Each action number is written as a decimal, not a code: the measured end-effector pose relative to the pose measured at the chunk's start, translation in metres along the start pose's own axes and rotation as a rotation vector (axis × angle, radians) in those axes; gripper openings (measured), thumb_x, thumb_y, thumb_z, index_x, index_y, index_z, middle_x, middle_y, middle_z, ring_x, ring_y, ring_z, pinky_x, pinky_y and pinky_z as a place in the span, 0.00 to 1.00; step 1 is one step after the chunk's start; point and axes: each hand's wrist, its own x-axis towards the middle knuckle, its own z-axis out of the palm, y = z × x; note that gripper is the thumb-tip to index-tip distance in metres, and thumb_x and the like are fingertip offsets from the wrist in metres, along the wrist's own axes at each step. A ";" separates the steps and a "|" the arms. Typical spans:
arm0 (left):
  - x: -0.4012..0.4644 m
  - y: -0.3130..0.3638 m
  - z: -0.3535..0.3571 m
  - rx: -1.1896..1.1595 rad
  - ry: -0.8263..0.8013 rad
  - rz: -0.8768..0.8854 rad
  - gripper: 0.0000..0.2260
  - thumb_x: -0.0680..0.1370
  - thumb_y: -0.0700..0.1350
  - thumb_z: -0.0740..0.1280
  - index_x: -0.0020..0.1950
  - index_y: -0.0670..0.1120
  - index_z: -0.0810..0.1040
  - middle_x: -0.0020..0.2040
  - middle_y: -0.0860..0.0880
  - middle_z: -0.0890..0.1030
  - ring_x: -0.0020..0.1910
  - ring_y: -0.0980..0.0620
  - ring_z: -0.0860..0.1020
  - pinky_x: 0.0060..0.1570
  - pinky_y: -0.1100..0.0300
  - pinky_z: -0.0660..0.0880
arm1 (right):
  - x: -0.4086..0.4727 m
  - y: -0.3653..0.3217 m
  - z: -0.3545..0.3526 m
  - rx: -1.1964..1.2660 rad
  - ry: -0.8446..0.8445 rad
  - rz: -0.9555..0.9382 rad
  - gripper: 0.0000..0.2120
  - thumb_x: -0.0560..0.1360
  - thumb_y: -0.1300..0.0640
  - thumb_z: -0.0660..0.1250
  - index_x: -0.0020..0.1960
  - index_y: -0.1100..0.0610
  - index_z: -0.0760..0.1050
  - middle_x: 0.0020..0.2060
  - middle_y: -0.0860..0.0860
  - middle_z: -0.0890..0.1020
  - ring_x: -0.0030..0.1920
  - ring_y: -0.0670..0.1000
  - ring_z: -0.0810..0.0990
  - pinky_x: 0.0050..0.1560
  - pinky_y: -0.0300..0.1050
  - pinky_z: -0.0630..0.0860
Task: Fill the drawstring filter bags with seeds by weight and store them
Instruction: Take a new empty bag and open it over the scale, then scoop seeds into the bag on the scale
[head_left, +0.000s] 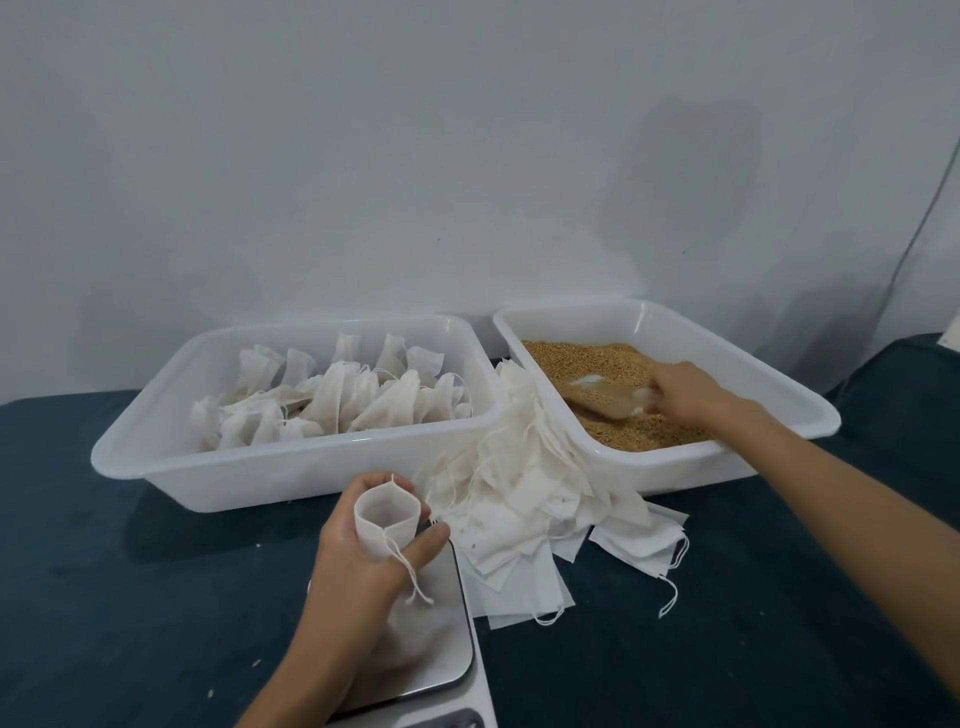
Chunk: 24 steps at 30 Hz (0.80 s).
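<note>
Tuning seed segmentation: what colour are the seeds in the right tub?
Golden tan seeds, against the white tub; head view.

The two white plastic tubs, one at the left and one at the right, stand nearly touching along the far edge of the dark teal table. A loose heap of flat white filter bags fills the gap between them and spills toward the silver scale at the near edge. Bare table lies open at the near left and near right corners.
</note>
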 end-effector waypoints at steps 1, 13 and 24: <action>0.000 0.000 0.000 -0.009 -0.001 0.002 0.16 0.71 0.31 0.78 0.53 0.43 0.78 0.42 0.46 0.83 0.39 0.54 0.82 0.40 0.68 0.77 | -0.002 0.000 -0.001 0.003 0.013 0.006 0.09 0.78 0.53 0.72 0.48 0.58 0.76 0.45 0.54 0.82 0.43 0.52 0.77 0.44 0.46 0.72; -0.004 0.003 0.003 0.003 -0.042 -0.012 0.20 0.66 0.44 0.79 0.54 0.45 0.78 0.44 0.48 0.84 0.42 0.52 0.83 0.45 0.58 0.78 | -0.046 -0.019 -0.034 0.319 0.198 -0.107 0.09 0.78 0.58 0.72 0.56 0.62 0.79 0.53 0.56 0.84 0.55 0.56 0.81 0.58 0.49 0.75; -0.002 -0.003 0.005 -0.006 -0.069 -0.058 0.16 0.72 0.37 0.80 0.54 0.48 0.78 0.45 0.47 0.84 0.43 0.53 0.82 0.41 0.66 0.78 | -0.116 -0.077 -0.076 0.480 0.124 -0.501 0.08 0.77 0.57 0.73 0.55 0.50 0.81 0.49 0.38 0.84 0.54 0.33 0.80 0.54 0.31 0.74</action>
